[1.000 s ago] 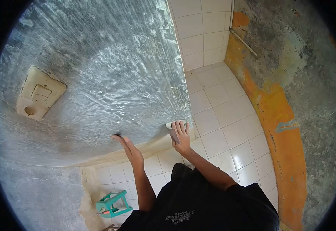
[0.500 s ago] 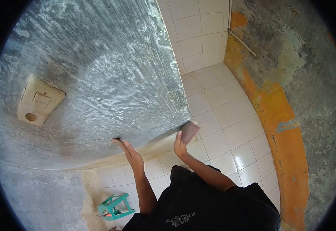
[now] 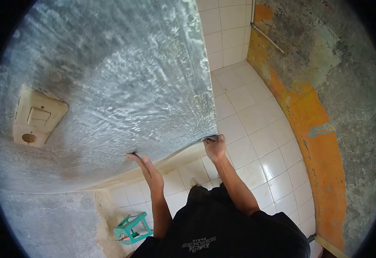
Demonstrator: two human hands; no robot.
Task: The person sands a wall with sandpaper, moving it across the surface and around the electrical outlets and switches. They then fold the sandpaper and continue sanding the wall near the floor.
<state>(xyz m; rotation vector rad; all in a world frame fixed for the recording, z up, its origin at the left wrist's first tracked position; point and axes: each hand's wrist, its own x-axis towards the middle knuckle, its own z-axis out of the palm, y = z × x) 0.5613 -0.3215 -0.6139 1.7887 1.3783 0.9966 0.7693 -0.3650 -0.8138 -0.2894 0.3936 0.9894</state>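
Observation:
A grey plastered wall (image 3: 145, 86) with a streaky, patchy surface fills the left and middle. My left hand (image 3: 151, 172) rests against its lower part, fingers stretched out and palm toward the plaster, holding nothing. At the wall's outer corner edge, my right hand (image 3: 215, 149) grips a piece of sandpaper (image 3: 208, 138) and presses it to the plaster. Only a thin dark strip of the sandpaper shows now; the fingers hide the rest.
A switch and socket plate (image 3: 37, 118) sits in the wall at left. On the white tiled floor (image 3: 248, 120) stands a green plastic stool (image 3: 133, 228) with a small tool on it. An orange and grey wall (image 3: 315, 112) runs along the right, with a thin pipe (image 3: 267, 38).
My right hand has turned and brought the sandpaper, earlier showing its brown face beside the corner, flat onto the wall's edge. The left hand stays nearly in place. The view has shifted slightly.

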